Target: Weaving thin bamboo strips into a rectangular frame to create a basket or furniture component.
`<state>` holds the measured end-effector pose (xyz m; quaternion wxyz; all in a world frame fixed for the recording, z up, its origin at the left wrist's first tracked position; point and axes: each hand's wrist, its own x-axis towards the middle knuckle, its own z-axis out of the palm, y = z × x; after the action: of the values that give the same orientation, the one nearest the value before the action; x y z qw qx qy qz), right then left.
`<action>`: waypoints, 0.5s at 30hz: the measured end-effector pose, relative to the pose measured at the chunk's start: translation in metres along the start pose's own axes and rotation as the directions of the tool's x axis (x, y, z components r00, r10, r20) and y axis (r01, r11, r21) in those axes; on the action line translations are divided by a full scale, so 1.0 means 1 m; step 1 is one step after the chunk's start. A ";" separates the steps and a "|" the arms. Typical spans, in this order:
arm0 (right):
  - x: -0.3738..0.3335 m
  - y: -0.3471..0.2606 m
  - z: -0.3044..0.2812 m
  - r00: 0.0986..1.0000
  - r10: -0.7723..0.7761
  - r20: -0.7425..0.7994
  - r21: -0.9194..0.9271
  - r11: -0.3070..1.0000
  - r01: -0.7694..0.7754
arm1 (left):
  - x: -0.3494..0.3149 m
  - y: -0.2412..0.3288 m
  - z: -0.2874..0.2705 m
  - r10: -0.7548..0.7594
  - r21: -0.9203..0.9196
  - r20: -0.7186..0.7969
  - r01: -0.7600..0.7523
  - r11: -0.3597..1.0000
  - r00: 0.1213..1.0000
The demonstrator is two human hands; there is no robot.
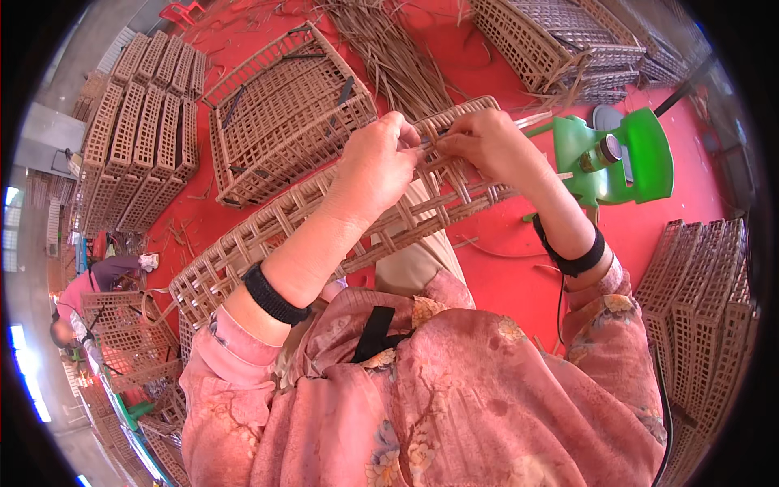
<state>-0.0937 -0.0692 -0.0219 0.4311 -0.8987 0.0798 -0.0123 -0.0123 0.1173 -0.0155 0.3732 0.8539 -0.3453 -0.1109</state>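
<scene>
A brown woven rattan basket lies slanting across my lap, its open lattice side turned up. My left hand is closed, with thumb and fingers pinched at the weave near the basket's upper edge. Just to the right, my right hand is bent over the same edge, its fingertips pressed together on a strand. The two hands nearly meet, and the fingers partly hide the strand between them. Pale loose strip ends stick out past the basket's right end, below and beside my right wrist.
A larger woven basket stands on the red floor ahead. Stacked baskets rise at the left, upper right and right. Loose strips lie ahead. A green plastic chair holds a small can. Another person bends at far left.
</scene>
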 end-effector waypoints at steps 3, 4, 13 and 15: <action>-0.003 -0.005 0.001 0.991 0.045 -0.122 0.061 0.997 -0.038 | 0.004 0.003 0.003 0.065 -0.003 0.001 -0.065 0.998 0.998; -0.002 -0.002 0.003 0.991 0.046 -0.126 0.062 0.997 -0.038 | 0.006 0.005 0.004 0.100 -0.042 0.009 -0.099 0.994 0.995; -0.015 0.017 -0.023 0.716 -0.358 -0.599 -0.304 0.929 0.211 | 0.045 0.027 -0.009 0.337 0.057 -0.032 -0.335 0.941 0.941; -0.022 0.008 -0.041 0.685 -0.234 -0.690 -0.211 0.970 0.119 | 0.052 0.038 -0.005 0.283 0.008 0.060 -0.283 0.959 0.957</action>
<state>-0.1204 -0.1021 -0.0010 0.2954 -0.8573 0.1533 -0.3928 0.0091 0.0664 0.0186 0.3682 0.7951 -0.4755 -0.0783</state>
